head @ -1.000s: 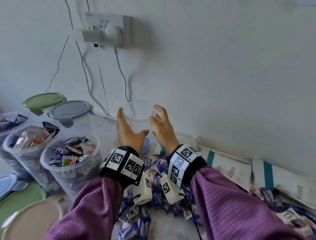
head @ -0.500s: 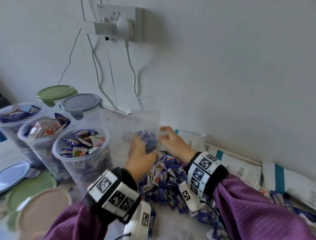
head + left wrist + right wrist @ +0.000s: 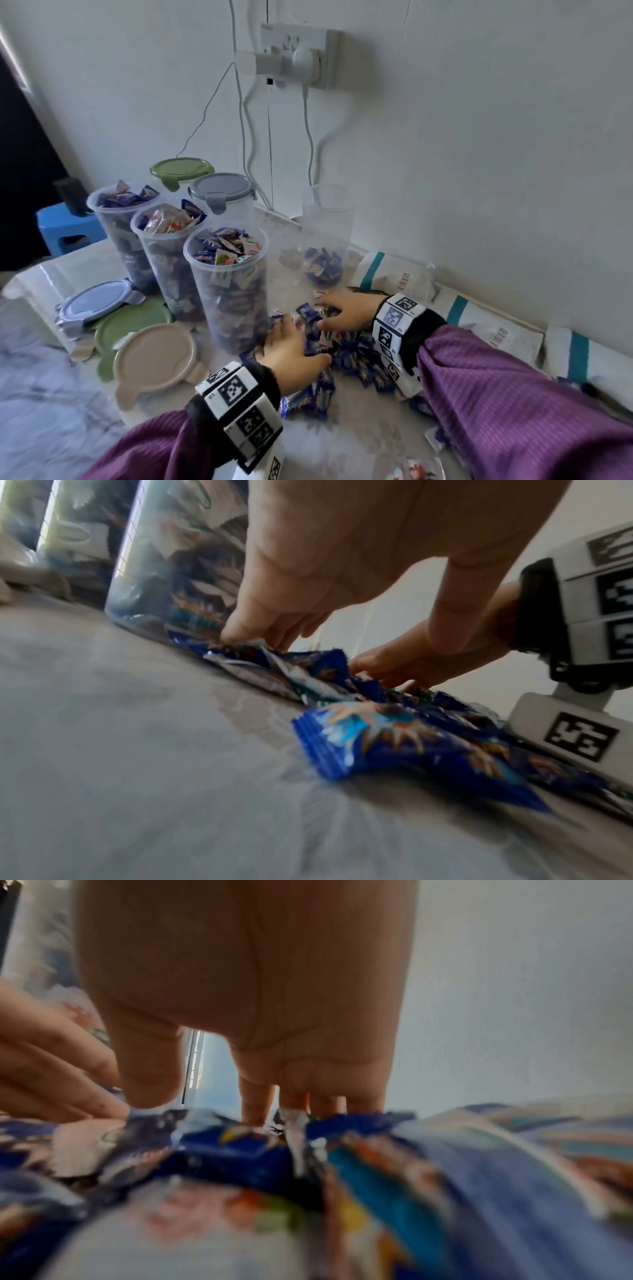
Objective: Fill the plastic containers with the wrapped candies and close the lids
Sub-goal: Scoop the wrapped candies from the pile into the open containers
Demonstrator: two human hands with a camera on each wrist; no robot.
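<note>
We see both hands down on candy pile at table centre; left hand at pile's 9 o'clock edge, fingers bent, tips gathering blue wrappers; right hand at pile's 12 o'clock, fingers straight down onto candies; whether either has closed grasp on candy we cannot tell; nearly empty clear container stands at 12 o'clock from hands, lidless, few candies at bottom; three full open containers at 10 o'clock; loose lids at 9 o'clock.
</note>
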